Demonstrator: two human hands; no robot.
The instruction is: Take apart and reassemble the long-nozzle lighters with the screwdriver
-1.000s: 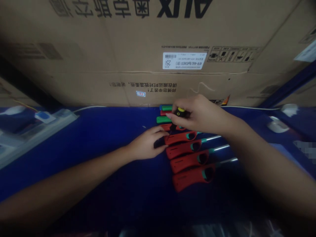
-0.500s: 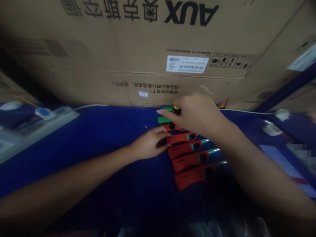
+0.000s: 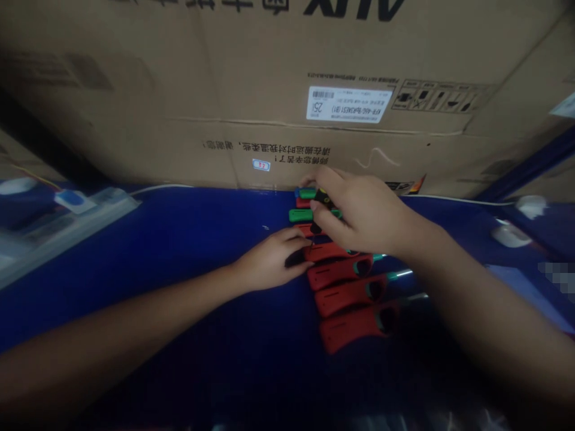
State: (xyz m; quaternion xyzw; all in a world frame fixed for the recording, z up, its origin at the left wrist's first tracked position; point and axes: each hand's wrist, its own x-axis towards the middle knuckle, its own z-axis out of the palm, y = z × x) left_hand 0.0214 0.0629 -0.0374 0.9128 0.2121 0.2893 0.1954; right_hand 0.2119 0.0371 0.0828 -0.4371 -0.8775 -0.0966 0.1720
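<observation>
A row of several red-handled tools (image 3: 345, 296) with teal collars and metal shafts lies side by side on the blue table (image 3: 179, 239). Green-handled ones (image 3: 300, 215) lie at the far end of the row. My left hand (image 3: 272, 260) rests on the table with its fingers closed against the butt end of one red handle, a small dark part under the fingertips. My right hand (image 3: 359, 212) hovers over the far end of the row, fingers pinched round a small black and yellow tool (image 3: 322, 197) held upright.
A large cardboard box (image 3: 287, 90) with a white label stands right behind the row. A clear plastic case (image 3: 58, 221) lies at the left. White objects (image 3: 507, 233) sit at the far right edge.
My right hand has turned and dropped slightly over the far end of the row, still pinching the black and yellow tool. My left hand has stayed on the red handle.
</observation>
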